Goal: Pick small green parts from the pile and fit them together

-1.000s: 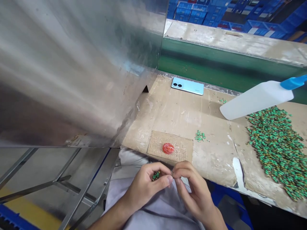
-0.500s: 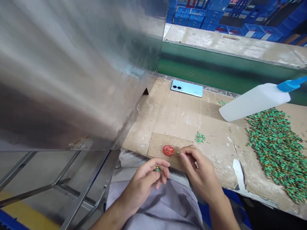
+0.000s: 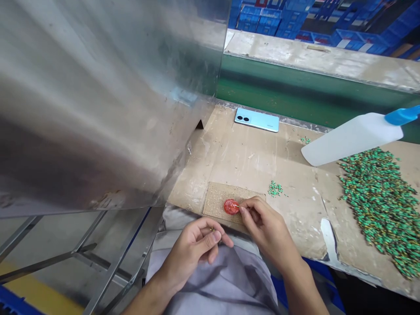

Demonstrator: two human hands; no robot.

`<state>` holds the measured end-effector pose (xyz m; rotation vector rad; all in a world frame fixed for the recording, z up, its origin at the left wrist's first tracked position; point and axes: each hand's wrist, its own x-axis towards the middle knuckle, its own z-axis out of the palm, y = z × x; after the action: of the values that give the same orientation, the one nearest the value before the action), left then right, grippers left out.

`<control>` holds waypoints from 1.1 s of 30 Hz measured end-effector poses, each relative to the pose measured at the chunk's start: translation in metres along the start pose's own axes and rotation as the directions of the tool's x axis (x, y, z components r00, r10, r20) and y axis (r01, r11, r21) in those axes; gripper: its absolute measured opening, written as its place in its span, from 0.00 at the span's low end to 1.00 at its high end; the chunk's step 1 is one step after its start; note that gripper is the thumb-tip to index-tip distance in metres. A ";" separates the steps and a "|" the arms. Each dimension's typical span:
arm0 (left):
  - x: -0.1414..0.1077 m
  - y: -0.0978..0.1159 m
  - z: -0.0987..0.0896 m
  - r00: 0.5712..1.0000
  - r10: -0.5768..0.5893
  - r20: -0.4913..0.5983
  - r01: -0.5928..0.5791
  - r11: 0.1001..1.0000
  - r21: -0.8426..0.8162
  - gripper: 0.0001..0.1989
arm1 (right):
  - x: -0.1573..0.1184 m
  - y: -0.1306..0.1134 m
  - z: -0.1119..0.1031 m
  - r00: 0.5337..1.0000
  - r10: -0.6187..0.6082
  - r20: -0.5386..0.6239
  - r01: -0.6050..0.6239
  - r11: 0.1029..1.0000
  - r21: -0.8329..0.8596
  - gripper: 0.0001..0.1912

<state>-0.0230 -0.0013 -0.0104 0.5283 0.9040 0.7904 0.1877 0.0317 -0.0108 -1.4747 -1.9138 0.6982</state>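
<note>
My right hand [image 3: 264,221] pinches a tiny piece at its fingertips, and the piece's end reaches into the small red oval dish [image 3: 231,207]. Something wet and shiny fills that dish. It rests on a brown cardboard piece [image 3: 215,199] at the table's near edge. Just left of it, above my lap, my left hand [image 3: 200,243] is curled with thumb and fingers closed round a small green-and-gold piece [image 3: 212,229], mostly hidden by the fingers. A little pile of green pieces [image 3: 274,188] lies beyond my right hand.
A large heap of green-and-gold pieces [image 3: 380,205] covers the table's right side. A white bottle with a blue top [image 3: 351,139] leans over it. At the back lies a light blue phone [image 3: 259,120]. A tall metal panel [image 3: 114,100] walls off the left.
My right hand has moved left, bringing its piece from beside the red dish into it. The fingers of my left hand have curled further over the piece they hold.
</note>
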 end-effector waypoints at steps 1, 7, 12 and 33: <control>0.000 0.000 0.000 1.000 0.007 -0.007 -0.007 1.000 0.009 0.16 | 0.000 0.000 0.000 1.000 0.000 0.001 0.000 1.000 -0.002 0.09; 0.000 0.000 -0.004 0.999 0.010 -0.045 -0.008 0.999 0.037 0.16 | -0.004 0.006 -0.019 0.994 0.034 -0.104 -0.038 0.999 -0.035 0.09; 0.001 0.000 -0.004 0.996 0.062 -0.068 -0.048 0.979 0.198 0.15 | -0.017 0.028 -0.036 0.990 0.096 -0.105 -0.109 0.986 -0.126 0.10; 0.005 -0.005 0.000 1.000 -0.004 -0.011 0.009 0.833 0.554 0.28 | -0.018 0.041 -0.026 0.995 0.028 -0.094 -0.053 0.960 -0.276 0.10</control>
<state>-0.0196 -0.0007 -0.0165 1.0325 1.1492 0.5121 0.2366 0.0246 -0.0262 -1.6894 -1.9780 0.3831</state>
